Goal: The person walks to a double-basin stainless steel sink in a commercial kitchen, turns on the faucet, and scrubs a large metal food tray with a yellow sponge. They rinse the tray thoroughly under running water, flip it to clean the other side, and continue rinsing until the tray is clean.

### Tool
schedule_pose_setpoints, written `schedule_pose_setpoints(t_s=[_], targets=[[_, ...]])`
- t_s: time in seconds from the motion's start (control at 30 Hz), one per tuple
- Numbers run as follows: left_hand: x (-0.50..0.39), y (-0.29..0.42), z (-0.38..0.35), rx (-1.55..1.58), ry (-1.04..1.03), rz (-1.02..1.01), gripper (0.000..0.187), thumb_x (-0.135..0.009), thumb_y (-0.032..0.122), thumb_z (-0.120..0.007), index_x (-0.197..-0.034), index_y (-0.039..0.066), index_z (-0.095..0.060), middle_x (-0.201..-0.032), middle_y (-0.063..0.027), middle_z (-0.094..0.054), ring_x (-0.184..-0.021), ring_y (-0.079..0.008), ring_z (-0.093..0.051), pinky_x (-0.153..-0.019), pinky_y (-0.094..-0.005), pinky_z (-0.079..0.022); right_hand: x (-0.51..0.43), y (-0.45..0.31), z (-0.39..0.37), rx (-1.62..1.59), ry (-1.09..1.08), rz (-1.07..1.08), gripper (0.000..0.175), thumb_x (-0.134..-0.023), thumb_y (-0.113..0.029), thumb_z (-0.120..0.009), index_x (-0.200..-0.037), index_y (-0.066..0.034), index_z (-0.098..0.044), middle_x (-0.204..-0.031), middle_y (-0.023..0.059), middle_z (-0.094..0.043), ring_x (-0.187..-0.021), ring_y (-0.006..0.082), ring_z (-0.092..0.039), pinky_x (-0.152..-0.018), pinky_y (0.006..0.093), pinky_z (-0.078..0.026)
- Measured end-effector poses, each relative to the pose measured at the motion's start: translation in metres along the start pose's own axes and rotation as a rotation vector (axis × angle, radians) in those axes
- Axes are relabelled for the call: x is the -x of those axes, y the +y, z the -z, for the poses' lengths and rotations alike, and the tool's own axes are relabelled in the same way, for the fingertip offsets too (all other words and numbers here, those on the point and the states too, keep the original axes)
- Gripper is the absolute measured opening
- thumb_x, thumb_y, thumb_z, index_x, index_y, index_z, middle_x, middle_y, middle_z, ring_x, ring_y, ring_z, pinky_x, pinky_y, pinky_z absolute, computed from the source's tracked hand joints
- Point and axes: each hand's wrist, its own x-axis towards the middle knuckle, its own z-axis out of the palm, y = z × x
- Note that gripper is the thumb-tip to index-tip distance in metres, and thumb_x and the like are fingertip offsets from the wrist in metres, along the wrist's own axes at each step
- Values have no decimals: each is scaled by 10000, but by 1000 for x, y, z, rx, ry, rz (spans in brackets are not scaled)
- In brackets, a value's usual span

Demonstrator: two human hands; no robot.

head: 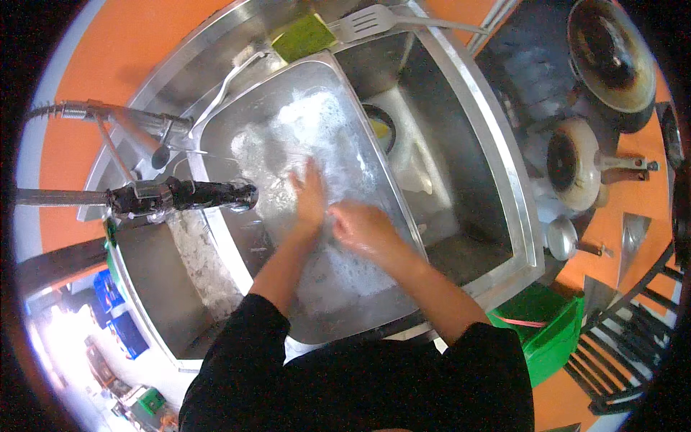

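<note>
A large rectangular metal tray (345,302) lies across the sink in front of me, wet and patched with white soap suds (316,116). Over its middle, my left hand (310,195) reaches with its fingers extended and the thumb apart; no object shows in it. Just to the right, my right hand (360,228) is curled and blurred, its fingertips close to the left wrist. Whether it holds something small is hidden. The black-wrapped faucet spout (216,195) ends over the tray's left side, with bubbly water below it.
Behind the tray are a green scouring pad (305,39) and a slotted spatula (370,22). The right sink basin (432,124) contains a dark round item (390,127); another basin (162,281) lies left. Pans (575,164) hang at right above a green bin (550,345) and black rack (621,367).
</note>
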Motion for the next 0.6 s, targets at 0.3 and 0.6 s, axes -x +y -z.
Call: schedule_pose_setpoints(t_s=[0.3, 0.6], targets=[[83, 47, 2, 750, -427, -640, 622, -900, 510, -516, -1384, 127, -446, -1434, -164, -415, -1333, -279, -381, -1113, -426, -275, -4, 93, 100, -294, 327, -318, 230, -903, -155, -552, -1102, -59, -619, -955, 95, -640, -852, 189, -605, -776, 313, -476], [-2, -70, -24, 620, -97, 413, 654, -898, 384, -521, -1423, 34, -352, -1517, -215, -248, -1355, -472, -268, -1118, -532, -233, 8, 98, 69, -827, 117, -376, 517, -904, -358, -614, -1275, -26, -479, -1210, 157, -551, -1139, 248, -513, -965, 358, -395]])
